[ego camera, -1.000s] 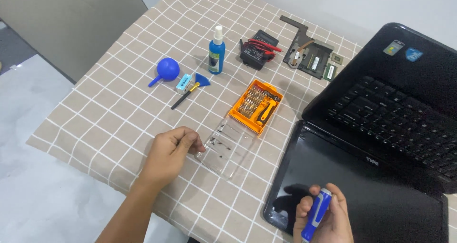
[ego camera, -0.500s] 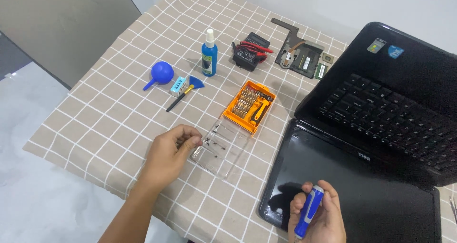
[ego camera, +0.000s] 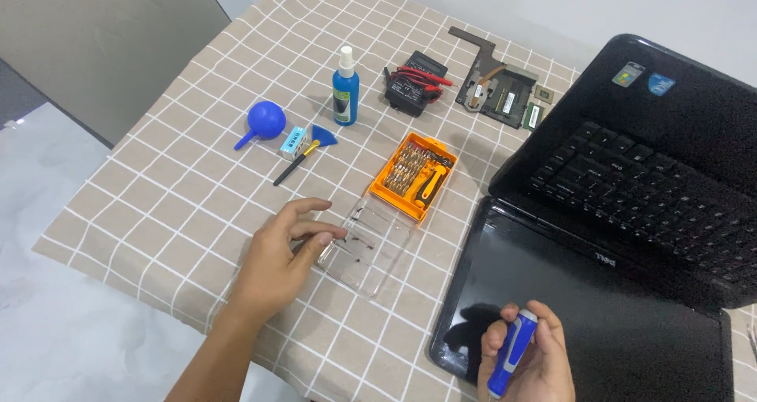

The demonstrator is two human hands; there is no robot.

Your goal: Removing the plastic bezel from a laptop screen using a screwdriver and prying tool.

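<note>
My left hand [ego camera: 282,256] lies on the checked tablecloth [ego camera: 158,197], fingers apart, fingertips touching the left edge of a clear plastic lid [ego camera: 371,248]. A few small dark bits lie on that lid. Just beyond it sits an orange screwdriver-bit case [ego camera: 412,173]. At the bottom edge my right hand [ego camera: 528,362] is closed around a blue and white screwdriver handle [ego camera: 512,351], held over the screen of a black laptop [ego camera: 615,236] that lies opened flat.
Farther back stand a blue spray bottle [ego camera: 344,87], a blue rubber blower [ego camera: 262,121], a small brush [ego camera: 303,151], a black multimeter with red leads [ego camera: 415,85] and loose laptop parts [ego camera: 497,87]. The table's edge drops off at left.
My left hand's fingers have spread out from a pinch at the lid's edge. My right hand still holds the screwdriver handle over the laptop screen.
</note>
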